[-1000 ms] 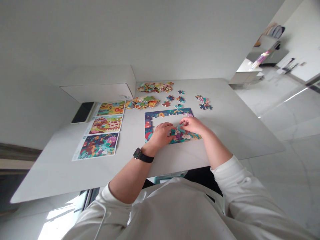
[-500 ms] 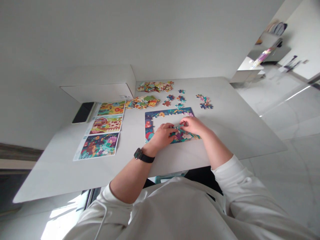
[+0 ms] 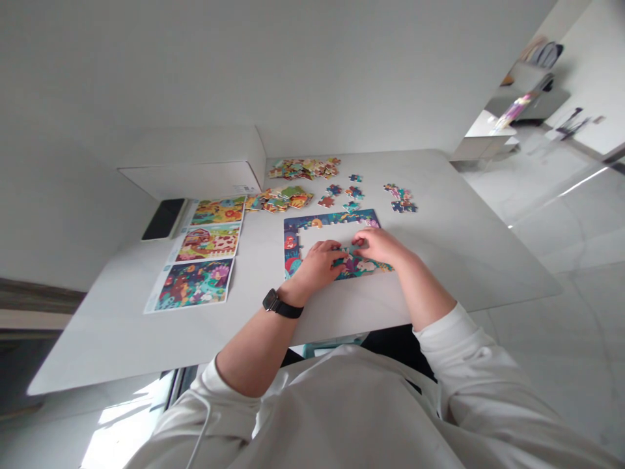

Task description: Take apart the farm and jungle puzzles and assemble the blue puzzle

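A partly built jigsaw puzzle [image 3: 312, 221] lies on the white table [image 3: 439, 247], its border joined and its middle bare. My left hand [image 3: 319, 260], a black watch on its wrist, rests on the puzzle's lower part with fingers curled onto the pieces. My right hand [image 3: 378, 244] is just to the right, fingers bent and pinched on a teal puzzle piece [image 3: 349, 251] between the two hands. Loose pieces [image 3: 342, 193] lie just beyond the puzzle.
Two heaps of puzzle pieces [image 3: 303, 169] [image 3: 280, 198] sit farther back, with a small cluster [image 3: 400, 198] to the right. Three picture cards [image 3: 208, 242] lie at the left beside a black phone [image 3: 163, 219] and a white box [image 3: 195, 163].
Both hands stay on the puzzle's lower part with only slight finger shifts. The view has drifted a little.
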`<state>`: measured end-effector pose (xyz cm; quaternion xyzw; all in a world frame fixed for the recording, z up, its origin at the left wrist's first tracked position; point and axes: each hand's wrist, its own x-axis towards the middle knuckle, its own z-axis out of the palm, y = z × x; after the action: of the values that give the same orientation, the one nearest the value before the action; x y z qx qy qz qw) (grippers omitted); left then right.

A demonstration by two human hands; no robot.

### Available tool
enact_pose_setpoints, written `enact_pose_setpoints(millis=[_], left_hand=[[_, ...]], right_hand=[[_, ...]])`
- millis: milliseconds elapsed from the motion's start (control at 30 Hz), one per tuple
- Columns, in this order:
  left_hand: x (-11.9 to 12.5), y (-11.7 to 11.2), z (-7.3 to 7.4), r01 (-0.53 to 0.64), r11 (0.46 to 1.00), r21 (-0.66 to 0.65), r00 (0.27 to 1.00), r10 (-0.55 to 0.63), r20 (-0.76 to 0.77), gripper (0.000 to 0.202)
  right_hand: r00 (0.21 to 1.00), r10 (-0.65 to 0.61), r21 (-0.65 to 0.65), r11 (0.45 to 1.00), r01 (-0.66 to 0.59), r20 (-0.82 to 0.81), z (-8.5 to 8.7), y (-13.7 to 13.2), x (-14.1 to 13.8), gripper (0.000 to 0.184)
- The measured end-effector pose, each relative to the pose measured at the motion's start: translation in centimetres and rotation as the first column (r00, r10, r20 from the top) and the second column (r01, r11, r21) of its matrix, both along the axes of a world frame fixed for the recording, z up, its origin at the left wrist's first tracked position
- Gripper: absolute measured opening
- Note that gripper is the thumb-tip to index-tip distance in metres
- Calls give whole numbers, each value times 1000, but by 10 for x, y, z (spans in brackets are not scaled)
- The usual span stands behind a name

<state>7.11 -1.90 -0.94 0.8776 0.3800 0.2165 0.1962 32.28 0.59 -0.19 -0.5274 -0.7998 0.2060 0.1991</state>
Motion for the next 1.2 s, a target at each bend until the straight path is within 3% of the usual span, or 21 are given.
enact_pose_setpoints(millis=[267, 600, 900, 1100, 1200], left_hand=[[0, -4, 7, 52, 998, 23, 998, -51, -24, 29], [3, -6, 6, 69, 997, 47, 995, -66, -68, 38], [1, -5, 2, 78, 996, 36, 993, -75, -91, 33], [0, -5, 3, 108, 993, 40, 993, -105, -58, 26], [0, -4, 10, 81, 996, 48, 996, -83, 39, 24]], right_hand=[[1000, 11, -6, 1000, -11, 22, 5, -1, -1, 27], [1000, 7, -31, 999, -7, -9, 5, -2, -3, 26], [999, 32, -52, 998, -33, -10, 2, -1, 0, 35], [999, 0, -76, 997, -3, -50, 6, -3, 1, 30], [991, -106, -67, 993, 100, -85, 9, -2, 4, 23]])
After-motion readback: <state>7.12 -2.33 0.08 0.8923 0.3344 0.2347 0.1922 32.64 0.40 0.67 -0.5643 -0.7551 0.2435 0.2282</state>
